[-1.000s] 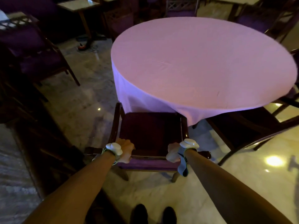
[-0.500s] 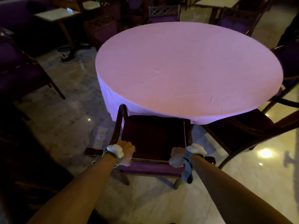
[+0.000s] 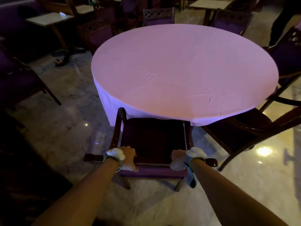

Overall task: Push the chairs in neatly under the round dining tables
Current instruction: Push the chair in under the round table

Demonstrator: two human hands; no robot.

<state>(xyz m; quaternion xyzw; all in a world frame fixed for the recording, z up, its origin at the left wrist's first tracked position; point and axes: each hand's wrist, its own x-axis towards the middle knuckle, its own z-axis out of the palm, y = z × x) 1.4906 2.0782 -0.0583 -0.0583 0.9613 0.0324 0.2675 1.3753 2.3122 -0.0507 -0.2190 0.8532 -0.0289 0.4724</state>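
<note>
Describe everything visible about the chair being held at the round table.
The chair is dark wood with a purple upholstered seat and curved armrests. It stands upright on the marble floor, facing the round table, its front edge at the hanging tablecloth. The left hand and right hand grip its top back rail. Seen from behind and above, most of the seat is uncovered.

Pink tablecloth (image 3: pixel 184 75); purple chair seat (image 3: pixel 153 139); marbled floor (image 3: pixel 65 128).

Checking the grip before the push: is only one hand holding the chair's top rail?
No, the left hand and the right hand both grip the chair by its top rail.
</note>
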